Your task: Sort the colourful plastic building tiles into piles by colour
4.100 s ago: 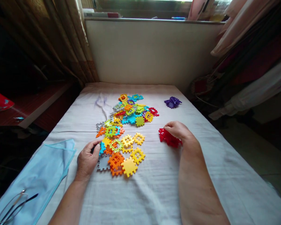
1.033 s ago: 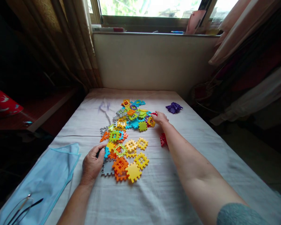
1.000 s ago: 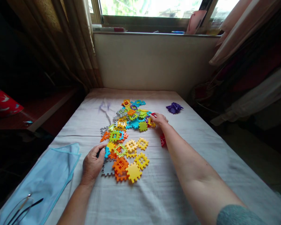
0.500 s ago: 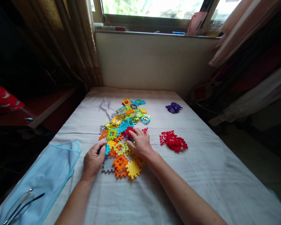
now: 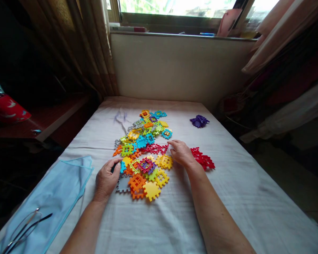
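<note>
In the head view, we see a mixed heap (image 5: 141,142) of flat, toothed plastic pieces in many colours, and we take this heap as our landmark. It lies on the surface (image 5: 175,218), which is covered with a pale cloth. At the left edge of the heap is the left hand (image 5: 107,180), its thumb and fingers curled beside a small blue piece (image 5: 123,166); something dark shows inside the curl, and we cannot tell if this grip is grasping it. At the right edge of the heap is the right hand (image 5: 181,153), with the index finger stretched and the grip looking released, near a row of red frame pieces (image 5: 153,148). In the near part of the heap, we notice a red window piece (image 5: 145,164) lying over a purple one, and a solid yellow piece (image 5: 151,191). To the right of the heap, partly behind the right wrist, is a red pile (image 5: 205,160); a purple pile (image 5: 199,121) lies to its far right. Well left of the heap, eyeglasses (image 5: 43,219) rest on a light blue cloth (image 5: 58,190)
</note>
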Demonstrator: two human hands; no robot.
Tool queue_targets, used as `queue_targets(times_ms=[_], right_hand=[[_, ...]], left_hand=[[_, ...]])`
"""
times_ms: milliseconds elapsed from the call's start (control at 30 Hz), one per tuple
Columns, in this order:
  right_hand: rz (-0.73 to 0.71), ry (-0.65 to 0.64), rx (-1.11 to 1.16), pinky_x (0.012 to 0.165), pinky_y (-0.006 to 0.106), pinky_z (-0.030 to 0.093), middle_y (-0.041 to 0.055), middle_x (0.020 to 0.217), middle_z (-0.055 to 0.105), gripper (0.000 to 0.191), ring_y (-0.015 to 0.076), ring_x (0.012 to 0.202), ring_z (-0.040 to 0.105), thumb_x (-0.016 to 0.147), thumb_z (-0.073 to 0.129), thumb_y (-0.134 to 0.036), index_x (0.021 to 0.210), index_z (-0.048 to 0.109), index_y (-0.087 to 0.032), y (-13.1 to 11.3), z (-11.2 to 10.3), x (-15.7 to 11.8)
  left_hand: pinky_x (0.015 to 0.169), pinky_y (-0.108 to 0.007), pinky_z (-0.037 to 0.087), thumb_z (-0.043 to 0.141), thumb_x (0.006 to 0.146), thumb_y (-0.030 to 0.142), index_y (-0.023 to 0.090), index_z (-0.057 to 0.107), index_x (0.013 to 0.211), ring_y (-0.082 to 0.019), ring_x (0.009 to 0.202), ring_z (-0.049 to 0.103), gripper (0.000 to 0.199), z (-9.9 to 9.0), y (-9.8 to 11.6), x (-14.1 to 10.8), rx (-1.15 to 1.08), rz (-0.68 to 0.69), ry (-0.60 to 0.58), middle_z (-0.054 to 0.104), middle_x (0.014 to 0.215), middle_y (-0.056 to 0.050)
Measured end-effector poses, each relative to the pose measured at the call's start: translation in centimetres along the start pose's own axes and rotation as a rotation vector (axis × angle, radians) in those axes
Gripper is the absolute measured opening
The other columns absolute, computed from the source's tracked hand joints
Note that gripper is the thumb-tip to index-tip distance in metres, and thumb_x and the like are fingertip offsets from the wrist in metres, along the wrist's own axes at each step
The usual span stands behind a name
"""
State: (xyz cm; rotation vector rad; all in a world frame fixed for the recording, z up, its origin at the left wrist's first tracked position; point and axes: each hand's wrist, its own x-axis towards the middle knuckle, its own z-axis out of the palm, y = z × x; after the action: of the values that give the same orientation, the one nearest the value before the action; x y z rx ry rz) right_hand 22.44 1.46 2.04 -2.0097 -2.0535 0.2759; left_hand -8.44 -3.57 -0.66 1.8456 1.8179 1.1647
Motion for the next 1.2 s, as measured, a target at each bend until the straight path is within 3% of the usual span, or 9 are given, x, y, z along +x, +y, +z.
queue_targets(times_ms=[133, 367, 533, 700, 833, 1000, 1200], right_hand=[[-0.053, -0.048, -0.096, 0.104, 0.041, 0.042, 0.0111, 0.137, 0.057, 0.053, 0.0269, 0.128, 0.049, 0.084, 0.052, -0.016, 0.135, 0.058, -0.027, -0.3, 1.0, -0.3], [-0.065, -0.093, -0.087, 0.101, 0.036, 0.041, 0.0113, 0.127, 0.060, 0.031, 0.0253, 0.122, 0.051, 0.086, 0.057, -0.024, 0.114, 0.068, -0.023, -0.9, 0.1, -0.3], [-0.046, -0.071, -0.060, 0.098, 0.034, 0.042, 0.0113, 0.123, 0.064, 0.027, 0.0245, 0.118, 0.054, 0.082, 0.064, -0.026, 0.109, 0.068, -0.020, -0.5, -0.3, -0.5], [0.021, -0.074, -0.016, 0.085, 0.031, 0.045, 0.0070, 0.102, 0.072, 0.018, 0.0219, 0.099, 0.063, 0.085, 0.059, -0.024, 0.098, 0.071, -0.022, -0.5, -1.1, -0.8], [0.057, -0.080, 0.147, 0.073, 0.027, 0.046, 0.0017, 0.090, 0.074, 0.017, 0.0178, 0.083, 0.066, 0.085, 0.057, -0.027, 0.092, 0.072, -0.024, -0.2, -2.8, -1.4], [0.211, 0.019, 0.300, 0.068, 0.024, 0.045, 0.0009, 0.082, 0.074, 0.021, 0.0157, 0.075, 0.065, 0.082, 0.055, -0.028, 0.089, 0.074, -0.023, 3.2, -5.1, -2.1], [0.497, 0.245, 0.270, 0.069, 0.026, 0.045, 0.0044, 0.082, 0.074, 0.028, 0.0175, 0.074, 0.065, 0.079, 0.052, -0.031, 0.089, 0.075, -0.020, 8.8, -5.4, -2.5]], left_hand=[[0.088, -0.031, 0.055, 0.048, 0.081, 0.041, 0.025, 0.072, 0.092, -0.021, 0.094, 0.071, 0.032, 0.0, 0.1, 0.0, 0.004, -0.011, -0.001, 0.076, 0.099, -0.002], [0.089, -0.033, 0.055, 0.047, 0.081, 0.042, 0.023, 0.072, 0.094, -0.022, 0.096, 0.071, 0.034, 0.0, 0.0, 0.0, 0.003, 0.004, -0.001, 0.076, 0.100, -0.003], [0.089, -0.032, 0.055, 0.048, 0.081, 0.041, 0.024, 0.072, 0.093, -0.021, 0.096, 0.070, 0.033, 0.0, 0.0, 0.0, 0.009, -0.004, -0.008, 0.076, 0.100, -0.002], [0.089, -0.033, 0.055, 0.048, 0.080, 0.041, 0.024, 0.072, 0.094, -0.022, 0.096, 0.070, 0.033, -0.1, 0.1, 0.0, -0.002, -0.005, -0.006, 0.076, 0.100, -0.003], [0.088, -0.033, 0.055, 0.048, 0.079, 0.042, 0.023, 0.073, 0.093, -0.022, 0.094, 0.071, 0.034, 0.0, -0.1, 0.0, 0.005, -0.002, -0.004, 0.076, 0.099, -0.003], [0.088, -0.032, 0.055, 0.048, 0.079, 0.042, 0.024, 0.073, 0.095, -0.021, 0.095, 0.071, 0.034, 0.0, -0.3, 0.0, 0.027, -0.002, -0.011, 0.076, 0.100, -0.002], [0.090, -0.032, 0.054, 0.049, 0.080, 0.042, 0.024, 0.073, 0.096, -0.022, 0.098, 0.070, 0.034, 0.0, -0.3, 0.0, 0.047, -0.009, -0.016, 0.076, 0.103, -0.002]])
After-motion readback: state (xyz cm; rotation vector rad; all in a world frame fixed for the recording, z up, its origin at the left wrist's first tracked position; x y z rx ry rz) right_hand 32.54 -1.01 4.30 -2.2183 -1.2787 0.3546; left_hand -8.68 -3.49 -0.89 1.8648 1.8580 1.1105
